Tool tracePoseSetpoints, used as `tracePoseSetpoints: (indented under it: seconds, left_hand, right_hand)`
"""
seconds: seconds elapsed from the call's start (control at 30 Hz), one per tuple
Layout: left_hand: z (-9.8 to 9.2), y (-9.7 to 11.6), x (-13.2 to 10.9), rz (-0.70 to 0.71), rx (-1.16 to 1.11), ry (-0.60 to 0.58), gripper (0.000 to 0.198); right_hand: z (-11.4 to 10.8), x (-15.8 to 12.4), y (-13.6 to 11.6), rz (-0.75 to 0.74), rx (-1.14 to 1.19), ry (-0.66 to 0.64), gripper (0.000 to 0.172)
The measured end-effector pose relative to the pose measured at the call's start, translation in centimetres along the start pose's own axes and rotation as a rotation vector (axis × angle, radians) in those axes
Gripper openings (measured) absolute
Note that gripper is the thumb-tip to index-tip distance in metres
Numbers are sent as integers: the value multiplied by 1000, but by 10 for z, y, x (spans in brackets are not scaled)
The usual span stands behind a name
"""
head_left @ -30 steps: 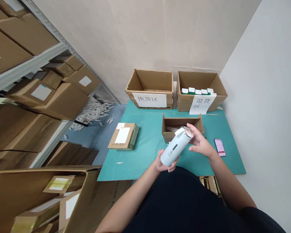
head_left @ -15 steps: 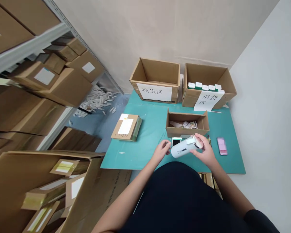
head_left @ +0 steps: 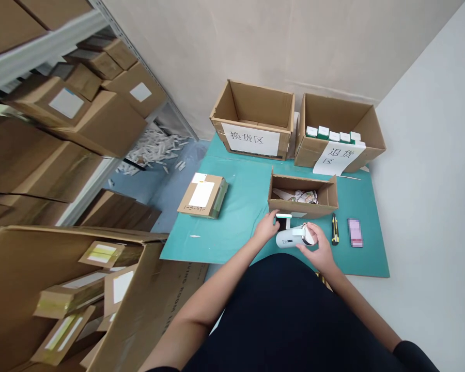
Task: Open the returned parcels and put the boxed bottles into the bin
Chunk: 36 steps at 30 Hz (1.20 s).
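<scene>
Holding white bottle over the worktop edge

Right hand (head_left: 321, 249) wraps the cap end of the white bottle (head_left: 292, 237), fingers curled closed around it. Bottle lies on its side, base pointing toward the left hand (head_left: 266, 227), just above the green mat (head_left: 232, 227) near the front edge. Left hand sits at the bottle's base end, fingers closed on a small dark device (head_left: 282, 221) with a pale top strip; device is touching or just beside the bottle, can't tell which.

Small open box (head_left: 303, 208) is just behind both hands, crumpled paper inside. Yellow-and-black knife (head_left: 334, 229) lies right of the bottle, phone (head_left: 354, 232) just beyond it. Flat taped parcel (head_left: 203, 195) is well apart on the left of the mat. Two big labelled cartons stand at the back: left carton (head_left: 253, 139), right carton (head_left: 339, 155) with a row of small white boxes inside.
</scene>
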<state>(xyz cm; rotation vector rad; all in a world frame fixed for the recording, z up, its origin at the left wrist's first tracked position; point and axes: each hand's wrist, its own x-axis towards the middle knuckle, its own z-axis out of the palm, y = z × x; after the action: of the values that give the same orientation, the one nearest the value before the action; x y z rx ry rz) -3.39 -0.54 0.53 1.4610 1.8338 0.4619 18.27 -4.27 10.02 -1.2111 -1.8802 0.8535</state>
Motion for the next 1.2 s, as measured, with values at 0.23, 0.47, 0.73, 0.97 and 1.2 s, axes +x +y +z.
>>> tracePoseSetpoints:
  seconds: [0.23, 0.47, 0.73, 0.97, 1.2]
  left_hand:
    - [1, -8, 13, 76, -32, 14, 26]
    - [3, -19, 21, 115, -53, 11, 20]
    - [7, -25, 30, 127, -156, -1, 18]
    - [9, -29, 33, 83, -196, 7, 21]
    - [7, -28, 33, 77, -231, 0, 20]
  right_hand:
    - [16, 7, 10, -38, -18, 31, 58]
    - [24, 17, 21, -89, -42, 86, 57]
    - [19, 25, 26, -75, -91, 88, 54]
    - [19, 30, 26, -89, -143, 45, 51]
    - [37, 29, 24, -89, -195, 21, 54]
